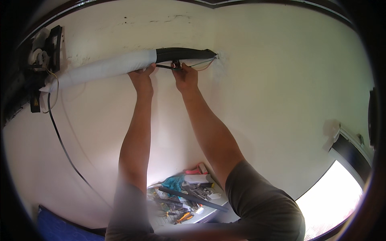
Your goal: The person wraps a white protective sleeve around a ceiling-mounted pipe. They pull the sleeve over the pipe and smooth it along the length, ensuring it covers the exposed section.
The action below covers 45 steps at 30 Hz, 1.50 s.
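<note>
A long pipe bundle runs along the wall, its left part wrapped in white tape (102,65) and its right part in bare black foam insulation (183,53). Its right end meets a hole in the wall. Against the lower edge of the white wrapping, my left hand (142,79) is closed around a black cable (164,66). That cable stretches across to my right hand (186,77), whose fingers pinch a small dark object (176,64) just under the foam; its kind is unclear. Thin coloured wires (206,64) hang between my right hand and the hole.
At the left, an opened dark unit (38,60) is mounted on the wall, with a black cord (62,138) hanging below. Beneath my arms, a cluttered surface holds orange-handled pliers (185,217), a teal cloth (173,183) and a grey tube (193,198). A bright window (331,203) lies lower right.
</note>
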{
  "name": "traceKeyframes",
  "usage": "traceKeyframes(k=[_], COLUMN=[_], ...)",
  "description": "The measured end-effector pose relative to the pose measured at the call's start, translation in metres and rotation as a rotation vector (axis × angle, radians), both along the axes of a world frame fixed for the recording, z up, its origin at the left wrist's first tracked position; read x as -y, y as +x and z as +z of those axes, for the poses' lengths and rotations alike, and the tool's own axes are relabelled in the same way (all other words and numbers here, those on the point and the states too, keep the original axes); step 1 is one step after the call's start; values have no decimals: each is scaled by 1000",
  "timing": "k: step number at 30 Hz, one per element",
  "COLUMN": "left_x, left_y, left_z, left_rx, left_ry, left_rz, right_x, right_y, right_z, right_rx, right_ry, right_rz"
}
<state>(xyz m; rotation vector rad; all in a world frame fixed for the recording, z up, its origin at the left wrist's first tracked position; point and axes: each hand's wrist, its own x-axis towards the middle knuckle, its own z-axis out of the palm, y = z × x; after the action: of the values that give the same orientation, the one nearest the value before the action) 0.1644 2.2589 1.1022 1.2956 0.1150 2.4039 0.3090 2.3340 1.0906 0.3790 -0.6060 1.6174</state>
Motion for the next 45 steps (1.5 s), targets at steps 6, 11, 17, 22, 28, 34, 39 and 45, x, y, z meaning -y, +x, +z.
traceKeyframes(k=[6,11,17,22,28,34,39,45], left_x=[-1,-2,-2,-4,-5,-9,-11,-13], left_y=[-3,-2,-1,-5,-6,-4,-5,-5], left_z=[2,1,1,1,2,2,-1,-1], left_rx=[-8,-28,-32,-30,-38,-12,-28,-44], left_ry=[-44,-54,-29,-30,-28,-17,-4,-33], left_rz=[13,43,50,14,-36,-31,-3,25], right_x=[23,23,-33,-44,-22,-31,-34,-32], right_y=[13,34,47,36,60,73,71,78], right_z=[-5,10,11,15,18,6,0,6], right_rx=[189,452,662,613,245,176,149,527], right_ry=[0,202,210,121,-344,-144,-10,-120], right_rz=[-292,-391,-583,-810,-475,-401,-365,-808])
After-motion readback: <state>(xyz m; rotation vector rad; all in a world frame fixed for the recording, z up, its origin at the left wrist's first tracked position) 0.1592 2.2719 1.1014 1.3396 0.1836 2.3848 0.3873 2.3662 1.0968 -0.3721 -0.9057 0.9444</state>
